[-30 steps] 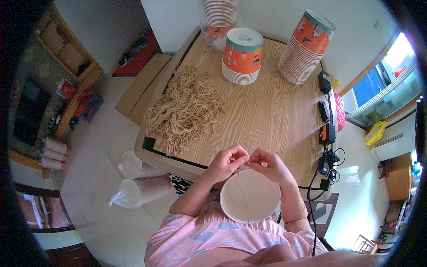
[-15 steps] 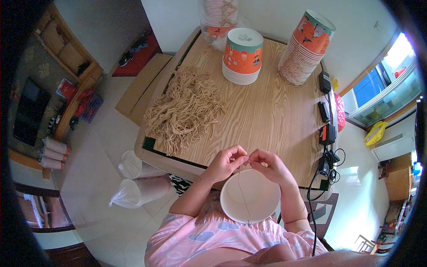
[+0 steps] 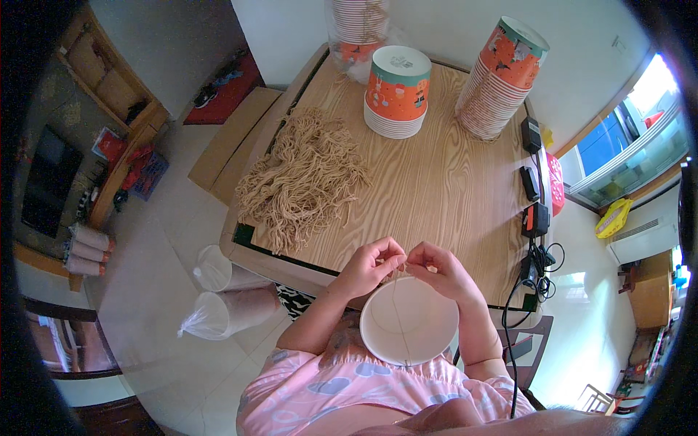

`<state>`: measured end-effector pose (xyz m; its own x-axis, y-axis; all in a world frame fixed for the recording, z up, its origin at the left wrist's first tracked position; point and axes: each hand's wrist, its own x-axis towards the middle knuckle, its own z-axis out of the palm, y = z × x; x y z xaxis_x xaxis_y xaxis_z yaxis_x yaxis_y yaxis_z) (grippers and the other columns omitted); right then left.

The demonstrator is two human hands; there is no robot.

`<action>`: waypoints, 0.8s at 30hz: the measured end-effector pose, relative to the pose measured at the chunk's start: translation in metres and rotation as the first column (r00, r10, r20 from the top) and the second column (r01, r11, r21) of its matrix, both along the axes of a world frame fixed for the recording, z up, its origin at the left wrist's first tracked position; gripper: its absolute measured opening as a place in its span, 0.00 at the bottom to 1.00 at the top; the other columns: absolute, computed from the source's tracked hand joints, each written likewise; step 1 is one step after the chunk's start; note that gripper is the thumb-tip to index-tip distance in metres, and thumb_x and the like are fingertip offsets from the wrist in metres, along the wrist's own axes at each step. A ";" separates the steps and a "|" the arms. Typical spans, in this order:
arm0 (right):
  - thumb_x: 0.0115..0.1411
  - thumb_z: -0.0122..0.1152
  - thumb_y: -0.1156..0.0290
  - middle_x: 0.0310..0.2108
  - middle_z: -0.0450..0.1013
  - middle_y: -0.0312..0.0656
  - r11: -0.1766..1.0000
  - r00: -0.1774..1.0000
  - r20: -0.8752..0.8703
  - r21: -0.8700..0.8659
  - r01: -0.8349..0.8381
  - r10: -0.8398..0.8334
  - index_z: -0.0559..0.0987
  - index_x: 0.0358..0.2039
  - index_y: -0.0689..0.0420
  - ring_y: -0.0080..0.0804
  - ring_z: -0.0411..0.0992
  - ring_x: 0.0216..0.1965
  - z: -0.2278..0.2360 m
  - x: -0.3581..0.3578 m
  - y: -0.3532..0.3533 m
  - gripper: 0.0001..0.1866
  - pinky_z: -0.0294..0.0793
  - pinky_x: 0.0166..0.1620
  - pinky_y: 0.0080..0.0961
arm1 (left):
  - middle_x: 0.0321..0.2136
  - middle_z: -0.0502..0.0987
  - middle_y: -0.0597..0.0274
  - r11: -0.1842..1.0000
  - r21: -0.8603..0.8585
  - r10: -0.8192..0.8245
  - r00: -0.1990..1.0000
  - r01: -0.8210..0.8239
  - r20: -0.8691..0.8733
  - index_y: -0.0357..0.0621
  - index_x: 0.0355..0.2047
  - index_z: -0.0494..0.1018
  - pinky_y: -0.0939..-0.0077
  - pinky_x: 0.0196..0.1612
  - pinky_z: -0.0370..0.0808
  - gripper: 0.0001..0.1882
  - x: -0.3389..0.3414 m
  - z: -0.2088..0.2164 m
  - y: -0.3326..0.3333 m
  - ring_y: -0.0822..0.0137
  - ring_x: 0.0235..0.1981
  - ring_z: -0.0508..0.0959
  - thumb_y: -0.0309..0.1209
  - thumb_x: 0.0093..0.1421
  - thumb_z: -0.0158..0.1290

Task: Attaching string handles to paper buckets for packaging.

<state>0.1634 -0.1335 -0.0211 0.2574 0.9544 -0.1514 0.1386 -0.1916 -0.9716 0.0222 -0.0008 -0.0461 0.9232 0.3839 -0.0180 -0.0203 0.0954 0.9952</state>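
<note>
A white paper bucket (image 3: 429, 327) rests in my lap with its open mouth up, and a thin tan cord (image 3: 397, 309) runs across its inside from the near rim to the far rim. At that far rim my left hand (image 3: 372, 266) pinches the cord with thumb and forefinger. Close beside it, almost touching, my right hand (image 3: 439, 272) pinches the cord as well. The exact shape of the cord between the fingertips is too small to make out. A loose heap of tan cords (image 3: 305, 178) lies on the wooden table (image 3: 429, 189), beyond my left hand.
A short stack of orange and green buckets (image 3: 397, 91) stands upside down at the back. Taller stacks (image 3: 502, 76) rise at the back right and, bagged, at the back left (image 3: 358, 29). Black adapters and cables (image 3: 536, 218) line the right edge. Bagged stacks (image 3: 236, 312) lie on the floor.
Both hands stay almost in place at the bucket's far rim. Only the fingertips have shifted slightly, parting a little around the cord.
</note>
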 end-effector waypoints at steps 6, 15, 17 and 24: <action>0.56 0.58 0.75 0.27 0.68 0.30 0.999 1.000 -0.003 -0.040 0.004 -0.004 0.72 0.32 0.61 0.16 0.64 0.30 0.005 -0.001 0.001 0.05 0.66 0.36 0.16 | 0.24 0.71 0.71 0.999 -0.036 0.007 1.000 -0.008 -0.023 0.41 0.32 0.69 0.85 0.27 0.69 0.04 0.002 -0.002 0.000 0.81 0.24 0.70 0.28 0.61 0.50; 0.56 0.56 0.77 0.26 0.69 0.30 0.999 0.999 0.040 -0.030 -0.023 0.024 0.73 0.31 0.61 0.15 0.65 0.30 0.005 0.001 0.002 0.03 0.66 0.36 0.16 | 0.24 0.71 0.72 0.999 0.034 0.010 1.000 -0.010 0.005 0.42 0.32 0.68 0.86 0.27 0.68 0.04 0.003 -0.004 0.000 0.82 0.24 0.69 0.28 0.61 0.49; 0.55 0.56 0.77 0.26 0.69 0.30 0.999 0.999 0.044 -0.028 -0.030 0.031 0.73 0.30 0.62 0.15 0.65 0.30 0.004 0.001 0.003 0.03 0.66 0.36 0.16 | 0.24 0.71 0.72 1.000 0.029 0.008 1.000 -0.008 0.002 0.42 0.32 0.68 0.86 0.27 0.68 0.04 0.002 -0.004 0.001 0.82 0.24 0.69 0.28 0.61 0.49; 0.56 0.58 0.72 0.24 0.70 0.31 1.000 0.998 0.061 -0.015 0.013 -0.012 0.74 0.31 0.61 0.17 0.65 0.28 -0.005 0.003 0.002 0.06 0.67 0.31 0.19 | 0.24 0.73 0.69 0.998 0.004 0.060 0.998 -0.060 -0.020 0.39 0.31 0.69 0.85 0.26 0.69 0.05 0.001 -0.003 0.000 0.81 0.23 0.71 0.28 0.61 0.49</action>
<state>0.1662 -0.1319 -0.0264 0.2787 0.9487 -0.1494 0.1950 -0.2082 -0.9584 0.0233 -0.0005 -0.0487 0.8978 0.4390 -0.0351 -0.0057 0.0912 0.9958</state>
